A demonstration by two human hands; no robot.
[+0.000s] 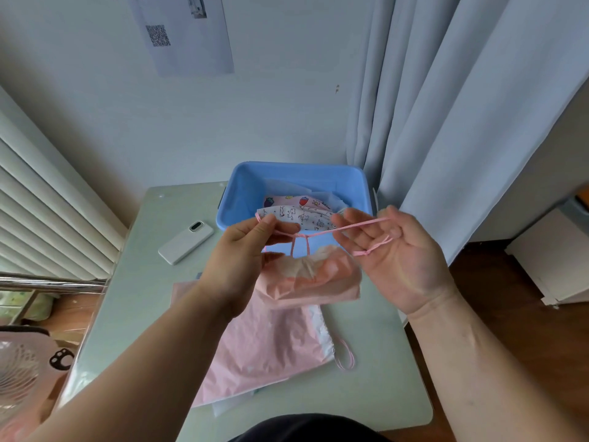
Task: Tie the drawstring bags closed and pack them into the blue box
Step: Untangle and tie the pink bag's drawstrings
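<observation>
Head view: drawstring (pixel 322 231) pinched by left hand (pixel 245 250) and right hand (pixel 395 250), knot unfinished; printed bags (pixel 299 215) packed in blue box (pixel 242 186), pink bags (pixel 264 346) left.

left hand (pixel 251 247): thumb and forefinger pinch taut cord (pixel 318 231) | right hand (pixel 395 253): palm up, fingers spread, thumb hooks cord

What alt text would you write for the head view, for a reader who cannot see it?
A left hand pinches and a right hand holds a pink drawstring stretched between them, with its pink bag hanging below, over a table. Behind stands a blue box with printed bags inside; a phone lies left of it, and more pink bags lie nearer.
</observation>
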